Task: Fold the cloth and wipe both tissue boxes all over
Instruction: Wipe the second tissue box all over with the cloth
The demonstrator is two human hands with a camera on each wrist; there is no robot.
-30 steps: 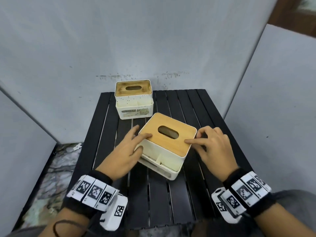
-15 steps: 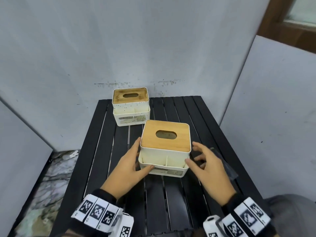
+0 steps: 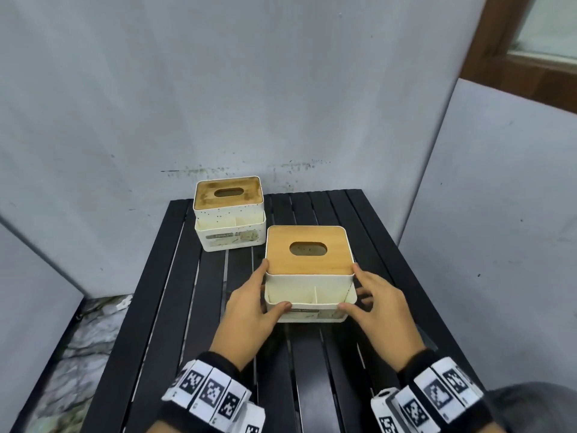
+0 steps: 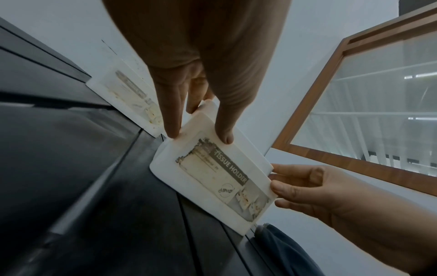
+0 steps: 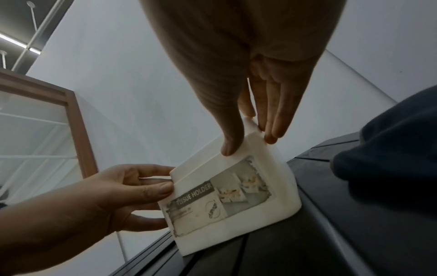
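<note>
Left hand (image 3: 246, 314) and right hand (image 3: 379, 310) grip the near tissue box (image 3: 309, 295) from either side, thumbs on its labelled front, at the middle of the black slatted worktop (image 3: 175, 307); the second tissue box (image 3: 229, 214) sits behind it to the left

The right hand (image 5: 238, 97) grips the near corner of a white tissue box (image 5: 236, 194), thumb on its labelled front, fingers (image 5: 276, 119) along its side. Opposite, the left hand (image 5: 113, 198) pinches the other edge. The box rests on the black slatted counter (image 5: 343, 233), beside dark blue fabric (image 5: 390, 149).
</note>
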